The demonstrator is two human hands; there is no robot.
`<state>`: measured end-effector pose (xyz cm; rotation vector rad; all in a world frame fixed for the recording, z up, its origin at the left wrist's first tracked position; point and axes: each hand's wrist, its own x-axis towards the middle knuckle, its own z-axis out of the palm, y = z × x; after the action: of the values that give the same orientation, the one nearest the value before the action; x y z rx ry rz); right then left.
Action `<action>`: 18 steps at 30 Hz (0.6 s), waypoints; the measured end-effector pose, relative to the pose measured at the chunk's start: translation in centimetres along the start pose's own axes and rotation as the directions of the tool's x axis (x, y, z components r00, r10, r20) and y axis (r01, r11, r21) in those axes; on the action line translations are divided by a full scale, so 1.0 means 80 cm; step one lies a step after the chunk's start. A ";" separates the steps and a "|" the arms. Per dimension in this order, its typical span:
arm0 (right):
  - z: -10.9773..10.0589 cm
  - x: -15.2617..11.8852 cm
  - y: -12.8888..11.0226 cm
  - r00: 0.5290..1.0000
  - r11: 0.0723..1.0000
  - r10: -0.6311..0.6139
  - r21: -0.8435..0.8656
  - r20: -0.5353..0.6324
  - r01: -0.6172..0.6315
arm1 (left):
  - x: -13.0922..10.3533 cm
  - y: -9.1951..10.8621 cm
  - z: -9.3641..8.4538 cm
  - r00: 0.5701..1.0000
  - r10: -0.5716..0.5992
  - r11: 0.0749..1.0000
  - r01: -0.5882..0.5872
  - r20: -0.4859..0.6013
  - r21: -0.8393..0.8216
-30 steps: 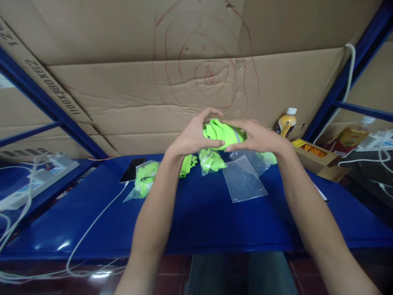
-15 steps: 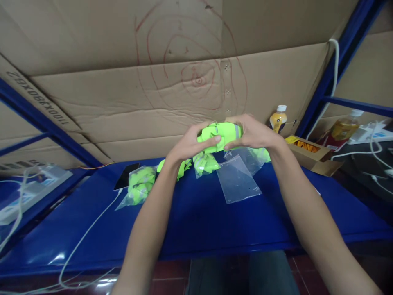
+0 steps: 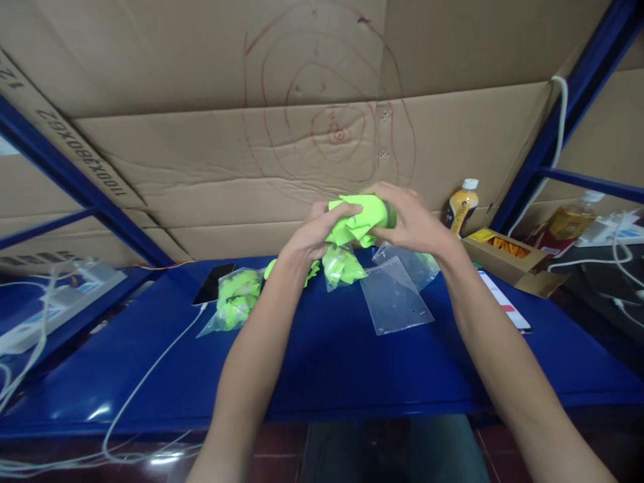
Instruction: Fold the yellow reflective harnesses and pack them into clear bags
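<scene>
The left hand and the right hand are both closed around a rolled bundle of neon yellow-green fabric with a grey stripe, gripping it from either side. The left thumb lies across its near face; the right hand wraps its right end, beside the stripe. The bundle is held up in front of the brown cardboard panel with hand-drawn red rings, above the far part of the glossy blue tabletop.

Just below the bundle lies a small clear plastic bag with neon fabric inside. To its right, a flat clear plastic bag lies nearer the person, in front of another crumpled clear bag with some neon colour showing at its right end. Left of the left forearm sits a fuller clear bag of neon fabric, next to a black phone with a white cable. Beyond the right forearm are a lit-screen phone, an open cardboard box with orange contents and a white-capped yellow bottle.
</scene>
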<state>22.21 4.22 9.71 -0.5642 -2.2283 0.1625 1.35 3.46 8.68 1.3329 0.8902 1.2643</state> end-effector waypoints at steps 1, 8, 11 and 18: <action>-0.002 -0.002 -0.002 1.000 0.999 0.001 0.044 0.006 -0.001 | -0.002 -0.002 0.001 1.000 0.000 1.000 0.000 -0.001 -0.016; 0.017 -0.048 0.002 0.988 0.938 0.109 0.317 0.107 -0.138 | -0.045 -0.042 0.010 0.984 -0.148 0.986 0.155 0.100 -0.058; 0.039 -0.078 0.006 0.971 0.907 0.211 0.346 0.113 -0.238 | -0.071 -0.061 0.008 0.997 -0.076 0.993 0.079 -0.027 0.091; 0.071 -0.116 0.005 0.948 0.884 0.314 0.350 0.046 -0.310 | -0.101 -0.092 -0.004 0.752 0.564 0.322 -0.581 0.342 0.748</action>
<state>23.35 0.85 -0.58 -0.7153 -2.0155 0.7117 0.74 -3.02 -0.15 2.6360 1.0991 1.3821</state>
